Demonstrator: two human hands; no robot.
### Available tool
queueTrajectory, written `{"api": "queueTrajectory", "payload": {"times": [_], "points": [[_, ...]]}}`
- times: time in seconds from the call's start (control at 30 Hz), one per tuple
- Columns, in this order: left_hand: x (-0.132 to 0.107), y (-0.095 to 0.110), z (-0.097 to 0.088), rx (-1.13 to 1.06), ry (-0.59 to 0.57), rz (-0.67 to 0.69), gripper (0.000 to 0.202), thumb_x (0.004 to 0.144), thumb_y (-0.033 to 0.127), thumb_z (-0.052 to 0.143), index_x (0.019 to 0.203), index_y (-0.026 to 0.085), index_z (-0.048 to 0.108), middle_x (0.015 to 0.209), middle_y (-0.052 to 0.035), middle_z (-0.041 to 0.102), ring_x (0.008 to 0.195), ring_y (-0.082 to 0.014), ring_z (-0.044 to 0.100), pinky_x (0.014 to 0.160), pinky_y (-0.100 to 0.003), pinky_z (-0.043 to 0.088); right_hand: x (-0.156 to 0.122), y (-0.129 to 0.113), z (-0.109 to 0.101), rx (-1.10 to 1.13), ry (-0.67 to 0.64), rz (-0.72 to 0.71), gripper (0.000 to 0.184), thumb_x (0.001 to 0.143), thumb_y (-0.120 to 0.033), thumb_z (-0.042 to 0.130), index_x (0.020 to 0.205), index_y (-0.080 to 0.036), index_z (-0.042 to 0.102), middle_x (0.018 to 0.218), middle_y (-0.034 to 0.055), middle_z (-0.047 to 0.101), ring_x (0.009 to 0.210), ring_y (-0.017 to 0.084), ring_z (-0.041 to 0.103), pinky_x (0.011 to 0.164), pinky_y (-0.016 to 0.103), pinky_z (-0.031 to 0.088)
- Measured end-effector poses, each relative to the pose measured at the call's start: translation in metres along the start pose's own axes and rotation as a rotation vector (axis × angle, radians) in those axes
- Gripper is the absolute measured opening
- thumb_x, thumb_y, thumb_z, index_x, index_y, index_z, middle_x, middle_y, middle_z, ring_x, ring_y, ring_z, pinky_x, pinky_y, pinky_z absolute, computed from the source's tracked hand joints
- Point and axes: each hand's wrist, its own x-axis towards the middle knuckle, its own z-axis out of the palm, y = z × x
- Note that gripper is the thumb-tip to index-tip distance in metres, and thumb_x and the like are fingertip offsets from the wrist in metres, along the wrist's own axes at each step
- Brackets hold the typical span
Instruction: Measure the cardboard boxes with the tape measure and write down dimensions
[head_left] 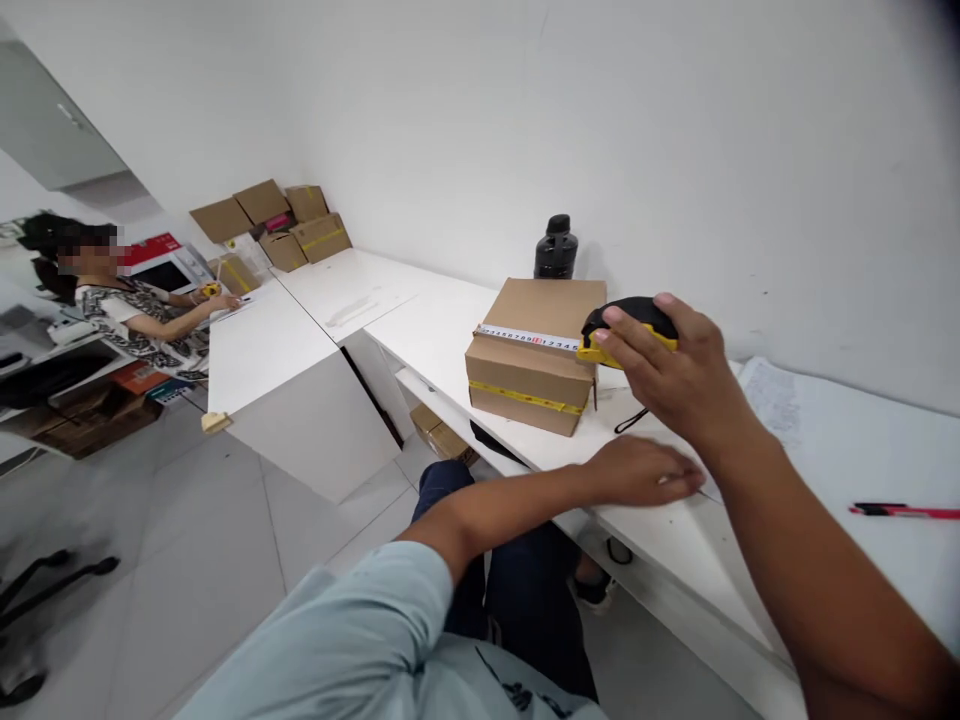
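Observation:
My right hand [667, 375] grips a yellow and black tape measure [628, 322] at the right top edge of a small cardboard box [534, 355] on the white desk [442, 335]. The tape blade [529, 339] runs leftward along the box's top front edge. My left hand [645, 470] lies flat on the desk near its front edge, fingers stretched out, holding nothing. The box is sealed with a band of yellow tape across its front.
A black bottle [556, 248] stands behind the box by the wall. A red pen [904, 511] and a printed sheet [776, 400] lie to the right. Cardboard boxes [274, 225] are stacked at the far corner. Another person [135, 310] sits at the left desk.

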Motion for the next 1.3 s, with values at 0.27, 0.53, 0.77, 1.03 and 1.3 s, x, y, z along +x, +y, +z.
{"api": "queueTrajectory", "payload": {"times": [0.27,0.53,0.77,1.03,1.3], "points": [[-0.135,-0.004,-0.118,0.173,0.953,-0.497,0.034,0.11,0.041,0.043,0.087,0.026,0.062,0.09,-0.0042,0.074,0.089,-0.0206,0.07,0.091,-0.039,0.053,-0.009,0.0,0.022,0.114,0.047,-0.056,0.086,0.097,-0.008,0.062,0.166,-0.048,0.03,0.162,0.0016,0.056,0.159,0.03,0.035,0.114,0.054,0.048],[-0.04,-0.051,-0.212,0.49,0.358,-0.625,0.046,0.109,0.052,0.042,0.144,0.029,0.061,0.162,-0.0061,0.054,0.155,-0.0261,0.043,0.13,-0.046,0.03,-0.033,0.023,0.027,0.156,-0.06,0.069,0.07,0.096,-0.015,0.061,0.157,-0.047,0.045,0.163,0.0081,0.053,0.152,0.035,0.046,0.116,0.065,0.042],[-0.017,-0.064,-0.201,0.405,-0.041,-0.743,0.075,0.106,0.065,0.021,0.169,0.027,0.034,0.182,-0.0079,0.019,0.169,-0.0292,0.015,0.134,-0.059,0.014,-0.029,0.026,0.017,0.189,-0.261,0.256,0.055,0.099,-0.035,0.055,0.154,-0.035,0.05,0.155,0.0131,0.06,0.148,0.041,0.051,0.119,0.082,0.03],[-0.017,-0.064,-0.206,0.387,-0.051,-0.754,0.078,0.104,0.068,0.024,0.171,0.027,0.032,0.182,-0.0065,0.018,0.169,-0.029,0.013,0.135,-0.057,0.012,-0.027,0.04,0.009,0.166,-0.317,0.29,0.04,0.1,-0.038,0.062,0.14,-0.034,0.061,0.154,0.0089,0.064,0.148,0.035,0.05,0.127,0.075,0.022],[-0.02,-0.062,-0.205,0.396,0.016,-0.733,0.069,0.107,0.058,0.025,0.166,0.028,0.041,0.18,-0.0065,0.027,0.168,-0.0276,0.021,0.134,-0.056,0.017,-0.061,0.077,0.009,0.025,-0.199,0.247,0.063,0.094,-0.043,0.071,0.15,-0.025,0.051,0.154,0.0197,0.061,0.146,0.04,0.05,0.117,0.067,0.037]]}}
